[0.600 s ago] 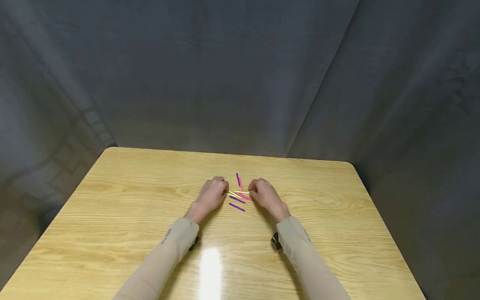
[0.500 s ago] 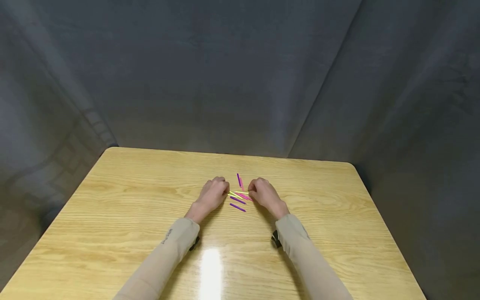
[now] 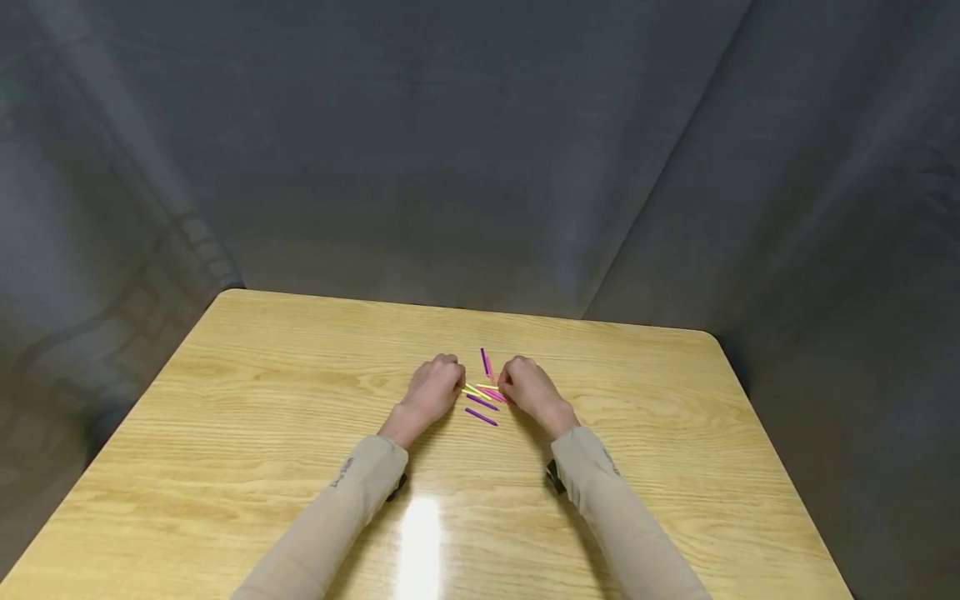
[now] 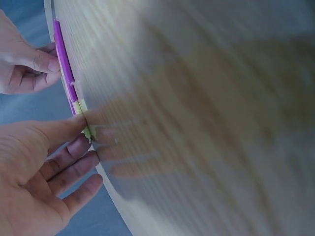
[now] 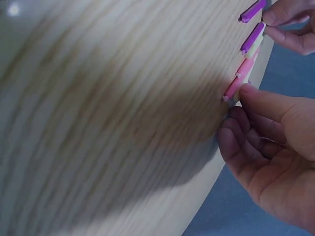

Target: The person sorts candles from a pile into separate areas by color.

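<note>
Several thin sticks in purple, pink and yellow, with wick-like tips, lie in a loose heap mid-table. At its left side my left hand [image 3: 435, 387] pinches the end of a yellow stick [image 4: 87, 132] between thumb and forefinger, the other fingers spread loosely. Opposite it, my right hand [image 3: 531, 389] has thumb and forefinger on the end of another yellow stick [image 3: 487, 386]. Pink sticks [image 5: 241, 78] lie right beside that thumb. Two purple sticks [image 3: 482, 417] rest on the near side of the heap. Beyond it a purple stick [image 3: 484, 361] lies alongside a pink one [image 3: 491, 371].
The wooden table [image 3: 300, 433] has rounded far corners. Dark grey curtains [image 3: 420, 167] hang behind it and on both sides. A bright reflection shows on the tabletop between the forearms.
The head view has shifted slightly, so table and sticks appear a little further right. My right hand has come slightly closer to the left one. Both hands keep about the same pose.
</note>
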Motion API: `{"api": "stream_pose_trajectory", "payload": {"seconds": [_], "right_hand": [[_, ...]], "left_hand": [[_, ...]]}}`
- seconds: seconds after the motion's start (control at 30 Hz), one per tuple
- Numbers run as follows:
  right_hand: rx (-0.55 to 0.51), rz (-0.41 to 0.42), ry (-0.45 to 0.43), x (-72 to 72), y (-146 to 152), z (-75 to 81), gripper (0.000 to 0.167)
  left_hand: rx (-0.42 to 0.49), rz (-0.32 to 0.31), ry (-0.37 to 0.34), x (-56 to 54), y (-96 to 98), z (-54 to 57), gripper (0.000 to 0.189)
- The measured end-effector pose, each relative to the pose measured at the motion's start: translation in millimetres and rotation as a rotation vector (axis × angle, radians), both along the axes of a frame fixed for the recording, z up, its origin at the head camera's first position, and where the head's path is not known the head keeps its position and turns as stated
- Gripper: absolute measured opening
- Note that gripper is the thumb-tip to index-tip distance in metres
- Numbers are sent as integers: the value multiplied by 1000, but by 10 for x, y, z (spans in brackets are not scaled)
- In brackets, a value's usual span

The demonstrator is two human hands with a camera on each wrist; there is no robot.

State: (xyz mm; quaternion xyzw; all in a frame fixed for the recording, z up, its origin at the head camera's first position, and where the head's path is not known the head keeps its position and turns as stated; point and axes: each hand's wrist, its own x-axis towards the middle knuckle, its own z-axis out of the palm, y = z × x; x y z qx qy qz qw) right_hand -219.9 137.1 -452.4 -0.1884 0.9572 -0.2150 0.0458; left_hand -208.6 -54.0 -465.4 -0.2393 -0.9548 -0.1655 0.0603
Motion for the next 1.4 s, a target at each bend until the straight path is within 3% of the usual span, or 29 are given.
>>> {"api": "stream_pose_trajectory", "payload": {"seconds": [0.43, 0.73, 1.17, 1.4], "right_hand": [[-51, -2, -18, -31, 23, -16, 25], [-188, -58, -149, -56, 120, -15, 7], [-304, -99, -243, -216, 192, -71, 10], [-515, -155, -395, -311, 256, -146, 14]], "left_hand": [[-21, 48, 2, 10, 18, 45, 19], [3, 37, -15, 29, -4, 39, 22], [-8, 51, -34, 32, -9, 44, 23], [-20, 57, -44, 52, 2, 49, 24]]}}
